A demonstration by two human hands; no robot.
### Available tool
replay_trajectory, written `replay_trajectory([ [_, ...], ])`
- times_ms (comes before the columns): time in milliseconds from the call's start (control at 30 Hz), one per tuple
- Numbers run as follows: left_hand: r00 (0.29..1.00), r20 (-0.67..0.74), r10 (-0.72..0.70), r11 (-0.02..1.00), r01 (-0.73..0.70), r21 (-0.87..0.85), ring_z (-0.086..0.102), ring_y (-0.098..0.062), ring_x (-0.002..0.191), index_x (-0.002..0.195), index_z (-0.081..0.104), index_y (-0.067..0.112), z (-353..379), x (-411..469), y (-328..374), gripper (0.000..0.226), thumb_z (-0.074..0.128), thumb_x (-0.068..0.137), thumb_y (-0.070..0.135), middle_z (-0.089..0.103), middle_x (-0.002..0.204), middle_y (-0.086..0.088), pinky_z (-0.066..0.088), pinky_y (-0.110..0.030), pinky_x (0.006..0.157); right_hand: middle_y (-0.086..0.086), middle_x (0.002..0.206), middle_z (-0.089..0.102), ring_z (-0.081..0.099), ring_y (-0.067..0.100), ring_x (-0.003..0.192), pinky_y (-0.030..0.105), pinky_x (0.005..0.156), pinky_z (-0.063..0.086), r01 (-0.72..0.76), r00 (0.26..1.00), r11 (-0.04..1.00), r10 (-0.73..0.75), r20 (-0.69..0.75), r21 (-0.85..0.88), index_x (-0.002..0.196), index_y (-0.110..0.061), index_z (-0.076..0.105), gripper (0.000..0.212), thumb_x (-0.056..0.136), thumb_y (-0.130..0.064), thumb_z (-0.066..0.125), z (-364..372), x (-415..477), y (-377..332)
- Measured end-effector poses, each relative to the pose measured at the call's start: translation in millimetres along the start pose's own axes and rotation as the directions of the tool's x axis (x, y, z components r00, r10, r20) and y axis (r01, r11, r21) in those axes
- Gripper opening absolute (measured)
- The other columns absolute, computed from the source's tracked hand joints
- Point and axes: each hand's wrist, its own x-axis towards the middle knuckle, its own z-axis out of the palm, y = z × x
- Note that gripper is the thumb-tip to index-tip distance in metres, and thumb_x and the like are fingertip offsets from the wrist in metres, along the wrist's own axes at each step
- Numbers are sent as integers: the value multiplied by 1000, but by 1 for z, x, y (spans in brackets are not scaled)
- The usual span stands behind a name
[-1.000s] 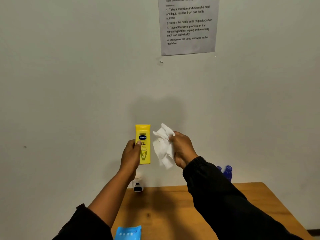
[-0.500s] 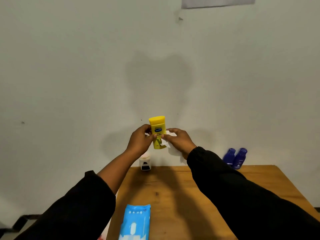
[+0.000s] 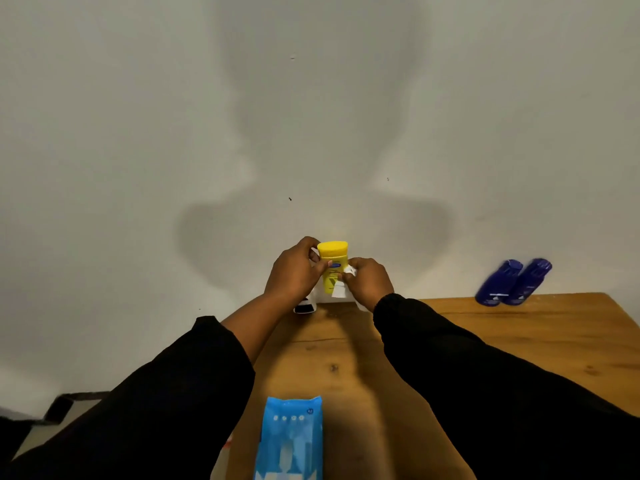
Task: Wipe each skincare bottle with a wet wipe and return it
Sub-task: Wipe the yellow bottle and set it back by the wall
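Head view: wiping is under way on the yellow bottle, held upright above the far edge of the counter at 12 o'clock. The left hand curls its grip round the bottle's upper part. The right hand pinches the wet wipe against its 3 o'clock side. Next, I judge, it needs rubbing round the remaining faces, then setting down. A second ago wipe and bottle were apart; now they touch.

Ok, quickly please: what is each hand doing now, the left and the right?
Left hand: grips the yellow bottle.
Right hand: holds the white wipe against the bottle.
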Motion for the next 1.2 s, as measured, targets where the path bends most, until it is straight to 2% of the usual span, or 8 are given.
replay_trajectory([
  [233,1000,17,-3,1000,2,15,63,-18,92,119,59,22,14,21,-32,32,60,92,39,68,101,2,48,-27,74,11,121,68,62,29,107,27,86,42,-31,999,999,30,-13,-34,122,-10,65,29,96,-24,58,39,24,16],
  [333,1000,22,-13,998,12,63,64,-18,92,108,66,23,20,27,-41,24,59,93,39,71,100,2,52,-30,78,12,120,67,61,30,107,28,87,44,-35,999,997,34,-16,-63,121,-10,64,29,96,-23,58,51,31,24],
  [400,999,19,-28,997,27,79,65,-18,91,101,71,22,25,31,-46,21,60,92,38,73,99,2,54,-32,79,11,115,69,62,30,101,26,81,42,-41,999,998,39,-38,-55,116,-11,65,24,95,-21,58,60,32,31],
  [533,997,-3,-83,994,83,66,65,-19,87,97,72,20,33,34,-50,19,63,91,35,74,96,0,56,-33,78,7,101,66,56,22,82,26,72,44,-86,990,996,87,-110,14,107,-16,57,13,96,-23,56,74,33,39],
  [700,996,-32,-84,992,86,88,66,-18,82,92,70,22,38,34,-51,15,63,91,35,72,90,0,52,-28,70,-2,90,57,56,18,79,25,71,45,-87,986,996,89,-142,22,100,-24,49,9,96,-26,56,84,35,43],
  [1067,997,-11,-77,981,78,176,65,-16,84,100,74,21,46,27,-62,24,60,93,40,74,96,0,50,-25,72,4,94,66,60,20,78,29,74,54,-94,979,995,88,-184,-23,100,-23,53,6,97,-28,53,96,37,52],
  [1200,998,8,-67,976,64,206,65,-16,85,103,74,22,47,25,-63,26,58,94,40,74,98,0,49,-24,72,5,95,66,60,21,79,29,73,52,-120,977,991,107,-187,-58,100,-19,56,10,96,-28,55,98,39,52],
])
